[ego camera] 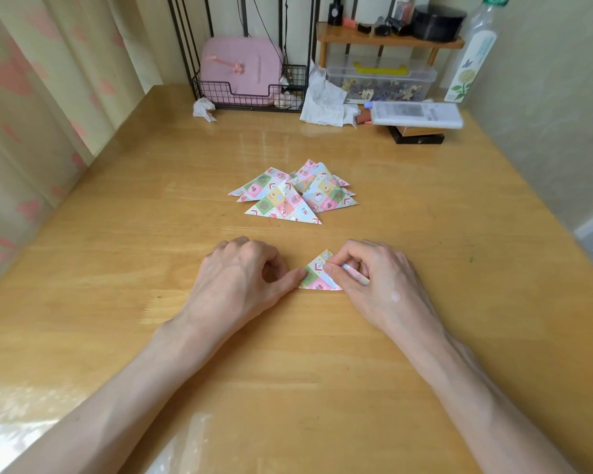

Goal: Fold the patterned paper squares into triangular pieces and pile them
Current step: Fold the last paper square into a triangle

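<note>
My paper triangle [317, 276]: pastel patchwork checks in pink, green, yellow and blue. Pile [281, 203], 12 o'clock: same print. Table [425, 241]: honey woodgrain. Curtain [31, 97], 10 o'clock: cream, pink motifs.

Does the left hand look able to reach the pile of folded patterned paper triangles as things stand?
Probably yes: only bare wooden table lies between the left hand and the pile of folded patterned paper triangles; its thumb merely touches the small patterned triangle near it.

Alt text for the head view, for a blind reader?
The left hand touches the left corner of a small patterned paper triangle on the wooden table while the right hand pinches its right side. A pile of folded triangles lies beyond.
</note>
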Demonstrator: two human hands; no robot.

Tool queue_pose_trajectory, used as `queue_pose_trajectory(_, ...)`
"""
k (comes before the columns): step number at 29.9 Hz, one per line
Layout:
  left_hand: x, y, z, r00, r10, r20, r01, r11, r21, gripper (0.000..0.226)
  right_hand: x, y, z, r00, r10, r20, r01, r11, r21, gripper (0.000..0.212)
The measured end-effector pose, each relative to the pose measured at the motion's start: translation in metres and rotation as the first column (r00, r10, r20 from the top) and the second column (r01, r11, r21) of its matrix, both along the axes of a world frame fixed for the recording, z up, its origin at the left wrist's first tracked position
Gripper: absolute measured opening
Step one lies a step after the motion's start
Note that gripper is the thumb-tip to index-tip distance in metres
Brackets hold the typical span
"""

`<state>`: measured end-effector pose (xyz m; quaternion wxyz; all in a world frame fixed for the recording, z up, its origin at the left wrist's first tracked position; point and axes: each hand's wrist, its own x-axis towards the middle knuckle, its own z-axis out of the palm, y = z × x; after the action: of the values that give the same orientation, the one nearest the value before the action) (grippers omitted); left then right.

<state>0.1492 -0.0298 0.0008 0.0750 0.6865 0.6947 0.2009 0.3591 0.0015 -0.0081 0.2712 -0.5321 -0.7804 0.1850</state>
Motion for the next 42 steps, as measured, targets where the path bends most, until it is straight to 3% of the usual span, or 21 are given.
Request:
queue_pose_trajectory(5, -0.005, 0.001, -0.005, 0.999, -0.032, 0.022, 0.031, 0.997, 0.067, 0.041, 0.001, -0.002, 0.002, 0.999, 0.028, 0.041, -0.029, 0.999, 0.022, 0.008)
queue_pose_trajectory(15, -0.012, 0.008, -0.017, 0.989, -0.107, 0.106, 0.099, 0.992, 0.079, 0.037, -0.001, -0.005, 0.002, 0.995, 0.022, 0.098, -0.031, 0.996, 0.089, 0.019)
queue_pose_trajectory(19, -0.011, 0.011, -0.018, 0.975, -0.161, 0.151, 0.149, 0.985, 0.085, 0.035, -0.004, -0.004, 0.004, 0.991, 0.005, 0.132, -0.031, 0.981, 0.191, 0.019)
queue_pose_trajectory(22, -0.01, 0.011, -0.018, 0.957, -0.246, 0.153, 0.237, 0.969, 0.077, 0.026, -0.013, 0.001, 0.001, 0.992, -0.025, 0.125, -0.005, 0.972, 0.235, 0.025)
queue_pose_trajectory(24, -0.011, 0.012, -0.019, 0.952, -0.264, 0.155, 0.256, 0.964, 0.07, 0.033, -0.017, 0.004, -0.001, 0.993, -0.041, 0.107, 0.014, 0.971, 0.238, 0.025)
queue_pose_trajectory(27, -0.013, 0.013, -0.019, 0.947, -0.269, 0.177, 0.262, 0.963, 0.06, 0.036, -0.013, 0.01, -0.006, 0.999, -0.035, 0.032, 0.029, 0.987, 0.158, 0.02)
queue_pose_trajectory(30, -0.013, 0.013, -0.019, 0.952, -0.276, 0.13, 0.269, 0.961, 0.067, 0.033, -0.007, 0.016, -0.006, 0.998, -0.02, -0.062, 0.023, 0.999, 0.038, 0.013)
queue_pose_trajectory(34, -0.014, 0.011, -0.014, 0.957, -0.286, -0.046, 0.289, 0.952, 0.1, 0.031, -0.004, 0.018, -0.002, 0.994, -0.003, -0.106, -0.002, 0.999, -0.05, 0.004)
queue_pose_trajectory(38, -0.013, 0.011, -0.012, 0.945, -0.294, -0.143, 0.311, 0.943, 0.117, 0.026, 0.003, 0.016, 0.0, 0.986, 0.041, -0.162, -0.045, 0.999, -0.022, 0.018)
queue_pose_trajectory(42, -0.013, 0.011, -0.012, 0.939, -0.315, -0.141, 0.333, 0.934, 0.133, 0.024, -0.003, 0.014, -0.003, 0.988, 0.037, -0.148, -0.033, 0.999, 0.029, 0.013)
